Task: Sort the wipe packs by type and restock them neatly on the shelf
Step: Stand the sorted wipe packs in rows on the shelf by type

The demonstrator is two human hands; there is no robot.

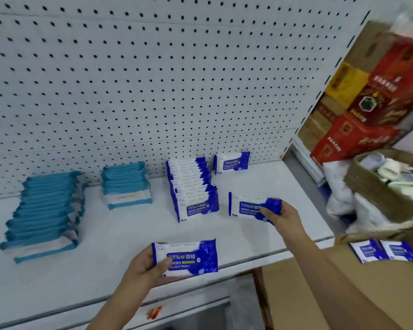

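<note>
- The one head view looks from in front of and above the shelf (129, 234), facing forward and down onto its top.
- It stands close: the left hand (146, 267) and right hand (281, 215) reach in from the bottom edge, over the shelf's front.
- The wide angle also takes in the pegboard (153, 79) behind the shelf and boxes (367, 115) past its right end.

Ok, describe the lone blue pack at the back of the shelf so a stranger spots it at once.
Start at the white pegboard behind the shelf. At its foot, towards the right end, stands one dark blue and white alcohol wipe pack. It is alone, just right of the long row of matching packs, and nobody holds it.
</note>
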